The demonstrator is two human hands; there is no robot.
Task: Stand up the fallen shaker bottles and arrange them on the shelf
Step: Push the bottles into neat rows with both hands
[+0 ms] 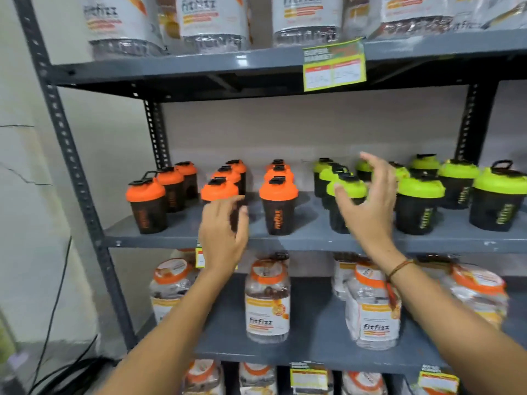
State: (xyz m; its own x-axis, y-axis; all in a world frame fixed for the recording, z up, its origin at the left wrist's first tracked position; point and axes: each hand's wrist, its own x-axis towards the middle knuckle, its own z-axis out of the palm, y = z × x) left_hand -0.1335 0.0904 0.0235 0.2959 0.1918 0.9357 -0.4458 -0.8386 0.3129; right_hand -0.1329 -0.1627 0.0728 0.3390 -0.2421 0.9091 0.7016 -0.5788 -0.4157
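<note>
Black shaker bottles stand upright in rows on the grey middle shelf (299, 240). Those on the left have orange lids, such as the front one (278, 206); those on the right have green lids, such as (419, 206). My left hand (224, 232) hovers in front of an orange-lidded shaker (219, 191), fingers loosely curled, holding nothing that I can see. My right hand (368, 201) is spread wide in front of a green-lidded shaker (346, 195) and holds nothing. No fallen bottle is visible.
Clear Fitfizz jars with orange lids (267, 297) fill the shelf below, and large tubs (212, 21) stand on the shelf above. A green price tag (334, 65) hangs from the upper shelf edge. A dark slotted upright (71, 166) and black cables (57, 352) are at left.
</note>
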